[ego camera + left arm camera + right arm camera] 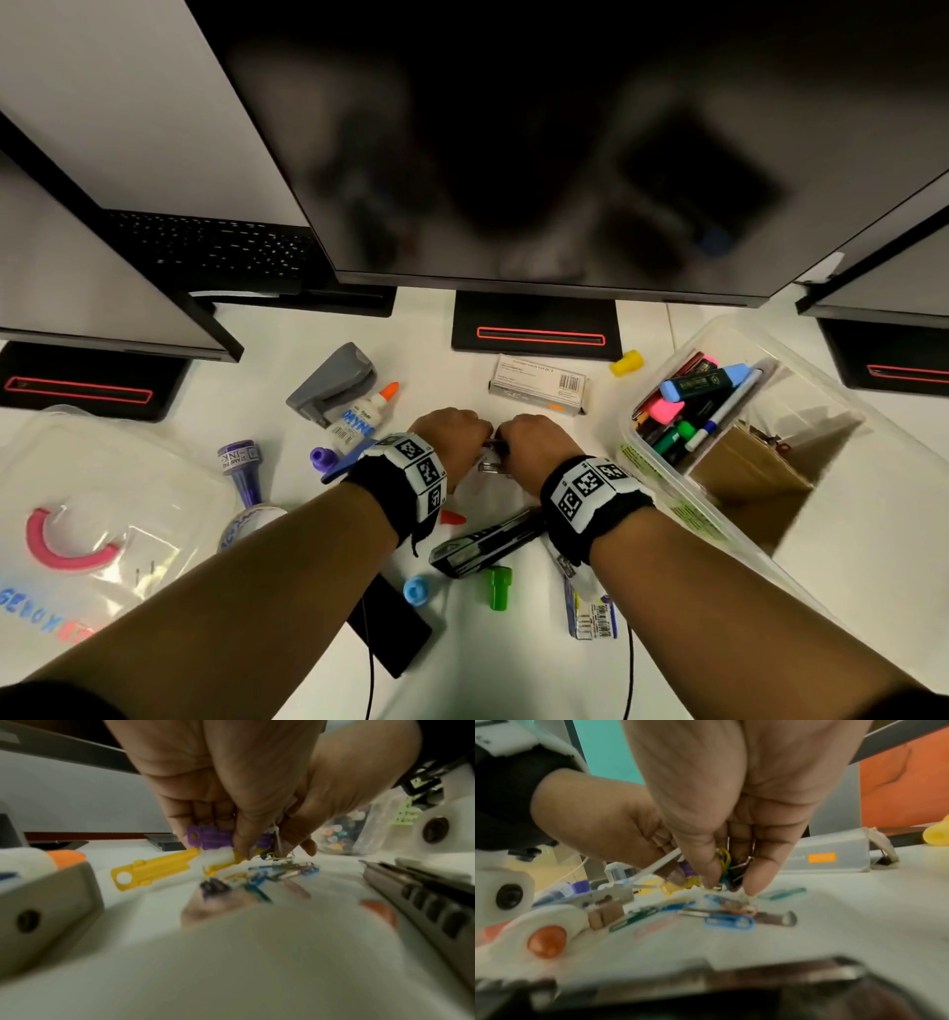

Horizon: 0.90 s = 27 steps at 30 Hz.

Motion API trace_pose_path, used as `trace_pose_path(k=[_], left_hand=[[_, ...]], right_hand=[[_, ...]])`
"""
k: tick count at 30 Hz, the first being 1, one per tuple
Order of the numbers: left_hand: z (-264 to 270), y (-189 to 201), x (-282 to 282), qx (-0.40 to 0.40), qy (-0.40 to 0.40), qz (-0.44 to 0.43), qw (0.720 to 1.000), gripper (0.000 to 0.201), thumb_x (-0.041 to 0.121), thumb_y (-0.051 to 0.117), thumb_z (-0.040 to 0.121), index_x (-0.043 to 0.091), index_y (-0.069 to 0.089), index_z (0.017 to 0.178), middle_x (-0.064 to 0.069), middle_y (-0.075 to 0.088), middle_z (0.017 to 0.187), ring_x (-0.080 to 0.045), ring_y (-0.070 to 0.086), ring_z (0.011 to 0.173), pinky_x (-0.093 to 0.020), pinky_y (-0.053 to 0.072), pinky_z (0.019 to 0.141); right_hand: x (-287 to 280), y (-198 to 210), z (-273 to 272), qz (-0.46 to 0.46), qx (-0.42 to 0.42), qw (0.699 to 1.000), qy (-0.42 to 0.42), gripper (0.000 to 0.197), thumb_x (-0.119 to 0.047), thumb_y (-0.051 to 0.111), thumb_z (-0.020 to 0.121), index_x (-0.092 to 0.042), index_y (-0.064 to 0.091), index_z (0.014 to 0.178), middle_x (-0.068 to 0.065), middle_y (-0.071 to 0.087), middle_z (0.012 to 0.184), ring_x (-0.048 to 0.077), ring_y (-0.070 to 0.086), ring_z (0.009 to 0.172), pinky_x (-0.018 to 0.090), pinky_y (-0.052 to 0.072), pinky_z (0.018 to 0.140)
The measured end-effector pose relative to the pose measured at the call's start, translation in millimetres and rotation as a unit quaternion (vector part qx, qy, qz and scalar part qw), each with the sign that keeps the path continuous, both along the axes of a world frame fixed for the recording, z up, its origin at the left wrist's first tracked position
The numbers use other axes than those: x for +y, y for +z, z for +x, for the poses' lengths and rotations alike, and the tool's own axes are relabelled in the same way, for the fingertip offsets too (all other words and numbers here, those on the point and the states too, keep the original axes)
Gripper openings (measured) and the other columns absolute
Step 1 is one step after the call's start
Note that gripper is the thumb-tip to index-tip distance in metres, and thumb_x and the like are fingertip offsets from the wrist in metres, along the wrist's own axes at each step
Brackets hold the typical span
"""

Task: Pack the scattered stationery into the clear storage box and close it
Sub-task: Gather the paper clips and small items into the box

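Both hands meet at the middle of the desk over a heap of coloured paper clips [729, 921]. My left hand [452, 431] curls its fingers round a purple plastic strip [205, 838]. A yellow strip [154, 870] sticks out below its fingers, at the table. My right hand [729, 882] pinches a bunch of yellow and green clips [724, 858] with thumb and fingertips. More loose clips [280, 872] lie under both hands. The clear storage box [662, 478] stands open at the right and holds highlighters, markers and a brown carton.
The box lid [128, 488] lies at the left. Around the hands lie a grey hole punch [334, 380], glue bottle [359, 411], purple ink bottle [244, 467], staples box [539, 385], yellow cap [627, 363], black stapler [488, 545] and green cap [499, 586]. Monitor stands line the back.
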<state>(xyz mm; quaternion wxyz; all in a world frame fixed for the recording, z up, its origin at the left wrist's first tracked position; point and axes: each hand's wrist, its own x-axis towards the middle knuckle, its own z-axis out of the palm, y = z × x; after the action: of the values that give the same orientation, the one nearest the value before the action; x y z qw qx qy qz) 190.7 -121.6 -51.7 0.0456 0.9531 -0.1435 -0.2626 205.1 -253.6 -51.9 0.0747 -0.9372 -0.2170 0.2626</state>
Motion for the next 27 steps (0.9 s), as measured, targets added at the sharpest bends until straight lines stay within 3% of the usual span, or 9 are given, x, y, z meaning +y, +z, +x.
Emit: trace_pose_path(k=[3,9,12,14,17,20,24,27], left_hand=[[4.7,14.3,3.0,-0.003,0.01,-0.03,0.999,0.025,0.026,0.052,0.088,0.018,0.057,0.112,-0.006,0.06,0.113,-0.026,0.058,0.105,-0.035,0.047,0.086],[9.7,53.9,3.2,-0.082,0.032,-0.083,0.993,0.025,0.02,0.041,0.095,0.018,0.059,0.111,-0.005,0.063,0.111,-0.027,0.058,0.104,-0.036,0.047,0.088],[10.1,78.2,-9.0,-0.115,0.027,-0.101,0.988,0.026,0.02,0.04,0.095,0.018,0.059,0.113,-0.005,0.063,0.111,-0.027,0.058,0.104,-0.034,0.045,0.085],[10.2,95.8,-25.1,-0.132,0.013,-0.123,0.984,0.025,0.019,0.041,0.095,0.017,0.06,0.112,-0.005,0.064,0.11,-0.028,0.059,0.103,-0.034,0.045,0.084],[18.0,117.3,-61.9,-0.136,-0.016,-0.16,0.978,0.024,0.019,0.045,0.093,0.018,0.062,0.11,-0.007,0.066,0.11,-0.028,0.06,0.103,-0.034,0.047,0.084],[29.6,133.6,-115.7,-0.137,-0.044,-0.194,0.97,0.022,0.021,0.049,0.091,0.018,0.064,0.107,-0.009,0.066,0.109,-0.031,0.061,0.103,-0.033,0.046,0.081],[40.6,145.5,-185.9,-0.131,-0.031,-0.257,0.957,0.022,0.017,0.048,0.091,0.014,0.065,0.106,-0.013,0.068,0.105,-0.032,0.061,0.099,-0.03,0.043,0.077],[45.7,137.1,-224.0,-0.102,-0.012,-0.284,0.953,0.018,0.015,0.051,0.092,0.016,0.063,0.105,-0.01,0.068,0.102,-0.029,0.062,0.094,-0.029,0.045,0.075]], right_hand=[[-2.5,15.7,1.2,0.024,-0.014,0.999,-0.026,0.026,-0.014,0.044,0.093,-0.003,0.065,0.102,0.017,0.066,0.108,0.033,0.059,0.103,0.035,0.044,0.084],[-6.0,63.9,7.9,0.042,-0.063,0.995,-0.068,0.025,-0.017,0.047,0.095,-0.006,0.068,0.103,0.013,0.066,0.107,0.029,0.06,0.101,0.031,0.045,0.084],[-18.9,95.1,9.7,0.031,-0.075,0.994,-0.076,0.026,-0.016,0.047,0.094,-0.005,0.069,0.102,0.013,0.065,0.099,0.025,0.057,0.087,0.029,0.04,0.073],[-36.2,115.1,7.9,0.028,-0.084,0.992,-0.093,0.025,-0.013,0.049,0.092,-0.007,0.071,0.101,0.013,0.066,0.096,0.026,0.059,0.089,0.025,0.038,0.072],[-73.5,145.0,6.2,0.028,-0.095,0.986,-0.135,0.023,-0.013,0.053,0.089,-0.01,0.073,0.101,0.012,0.068,0.102,0.028,0.061,0.097,0.025,0.039,0.074],[-122.2,174.7,7.6,-0.015,-0.104,0.981,-0.163,0.021,-0.017,0.056,0.089,-0.007,0.073,0.097,0.014,0.069,0.1,0.028,0.06,0.088,0.025,0.037,0.07],[-179.5,201.8,14.0,-0.074,-0.092,0.972,-0.201,0.021,-0.014,0.056,0.089,-0.006,0.074,0.096,0.013,0.073,0.092,0.026,0.071,0.084,0.029,0.053,0.071],[-205.8,205.0,18.7,-0.125,-0.089,0.965,-0.215,0.02,-0.012,0.057,0.089,-0.004,0.071,0.102,0.013,0.072,0.098,0.026,0.07,0.089,0.033,0.057,0.083]])
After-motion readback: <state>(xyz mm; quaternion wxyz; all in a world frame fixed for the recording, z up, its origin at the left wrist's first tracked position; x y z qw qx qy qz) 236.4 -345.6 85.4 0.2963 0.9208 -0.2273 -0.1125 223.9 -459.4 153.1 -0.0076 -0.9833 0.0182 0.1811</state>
